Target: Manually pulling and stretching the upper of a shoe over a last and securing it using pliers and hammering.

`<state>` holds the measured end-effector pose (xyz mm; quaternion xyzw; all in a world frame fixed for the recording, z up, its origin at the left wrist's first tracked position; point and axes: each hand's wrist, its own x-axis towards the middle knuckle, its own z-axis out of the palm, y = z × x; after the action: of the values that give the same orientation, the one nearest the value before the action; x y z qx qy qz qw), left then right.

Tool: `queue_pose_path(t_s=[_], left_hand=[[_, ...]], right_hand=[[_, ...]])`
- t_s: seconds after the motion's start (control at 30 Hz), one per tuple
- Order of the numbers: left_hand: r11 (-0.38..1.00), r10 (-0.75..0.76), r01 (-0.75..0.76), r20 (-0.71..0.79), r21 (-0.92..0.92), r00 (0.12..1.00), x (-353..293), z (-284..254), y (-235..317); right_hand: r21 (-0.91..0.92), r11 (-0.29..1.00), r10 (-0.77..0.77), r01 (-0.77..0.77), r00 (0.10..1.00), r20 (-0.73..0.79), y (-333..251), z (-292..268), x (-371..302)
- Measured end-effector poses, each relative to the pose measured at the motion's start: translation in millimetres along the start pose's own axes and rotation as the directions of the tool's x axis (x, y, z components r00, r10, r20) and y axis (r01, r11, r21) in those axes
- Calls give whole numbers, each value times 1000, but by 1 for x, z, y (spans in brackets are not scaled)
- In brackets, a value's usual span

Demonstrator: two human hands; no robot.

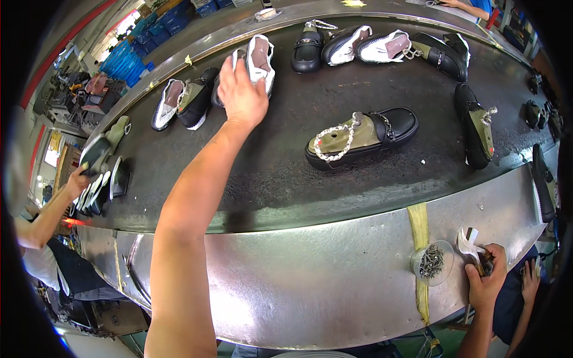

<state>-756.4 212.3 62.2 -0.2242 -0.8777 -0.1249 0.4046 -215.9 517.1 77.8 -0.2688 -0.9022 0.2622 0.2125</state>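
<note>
My left hand (pixel 242 98) reaches far over the dark belt with its fingers stretched and apart. It is over a pair of shoes and partly hides one of them. The white-edged shoe (pixel 261 56) stands beside its thumb; whether the hand touches it, I cannot tell. Near the front edge at the right, my right hand (pixel 489 274) is closed round the handles of metal pincers (pixel 468 243), their head pointing away from me. Just left of them stands a clear round tub (pixel 416 261) of small nails (pixel 432 261).
A black loafer with a chain (pixel 394 128) lies mid-belt (pixel 286 185), another (pixel 474 125) to its right. Several shoes line the far side. A metal ledge (pixel 298 268) with yellow tape (pixel 419 224) runs along the front. At the left, a co-worker's hand (pixel 76 181) holds a shoe.
</note>
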Motion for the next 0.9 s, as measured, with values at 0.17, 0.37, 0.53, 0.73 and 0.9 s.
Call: queue_pose_path(t_s=[0.17,0.37,0.53,0.73,0.9], left_hand=[[943,316,-287,182,-171,931,8,15,48],[930,244,-336,439,145,865,35,44,90],[934,327,-351,238,67,915,46,56,72],[978,-70,118,266,-172,962,45,38,52],[955,-250,286,305,-80,919,28,42,26]], right_hand=[[-24,999,-27,26,999,-29,-4,4,-4],[-50,998,-34,32,999,-33,-9,8,-6],[-45,997,-67,65,997,-36,-9,10,-5],[-54,991,-122,120,992,-38,-12,8,-5],[-55,985,-165,163,986,-37,-16,12,-4]])
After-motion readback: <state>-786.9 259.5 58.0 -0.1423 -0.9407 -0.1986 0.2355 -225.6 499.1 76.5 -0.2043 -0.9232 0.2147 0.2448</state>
